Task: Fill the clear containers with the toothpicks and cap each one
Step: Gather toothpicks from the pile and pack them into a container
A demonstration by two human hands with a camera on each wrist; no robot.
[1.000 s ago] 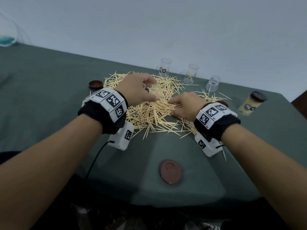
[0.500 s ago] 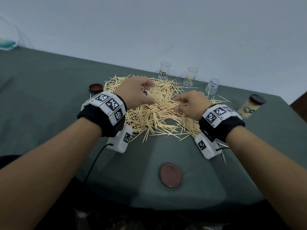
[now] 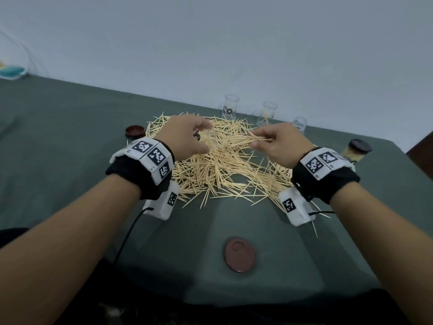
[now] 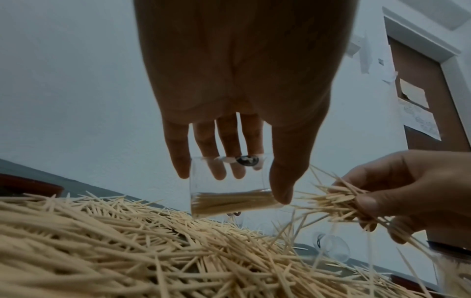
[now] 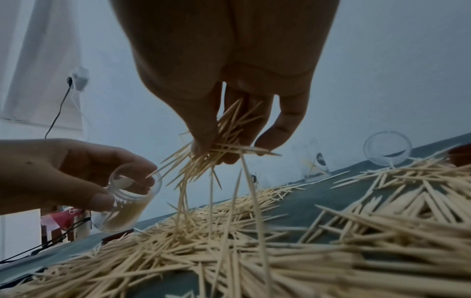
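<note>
A wide pile of toothpicks (image 3: 218, 167) covers the middle of the green table (image 3: 70, 137). My left hand (image 3: 187, 137) holds a small clear container (image 4: 229, 187) on its side above the pile, partly filled with toothpicks, its mouth turned to the right (image 5: 127, 193). My right hand (image 3: 276, 143) pinches a bundle of toothpicks (image 4: 336, 203) lifted off the pile, tips pointing at the container's mouth (image 5: 203, 153). A few picks dangle and drop from the bundle. Three more clear containers (image 3: 230, 110) (image 3: 268, 113) (image 3: 300, 124) stand behind the pile.
A filled container with a dark cap (image 3: 356, 151) stands at the far right. One brown cap (image 3: 239, 254) lies near the front edge, another (image 3: 134, 131) left of the pile. A black cable (image 3: 131, 233) runs from the left wrist camera. A wall rises behind the table.
My right hand has risen off the pile with a bundle of toothpicks and moved toward the left hand. The left hand has lifted slightly with the container.
</note>
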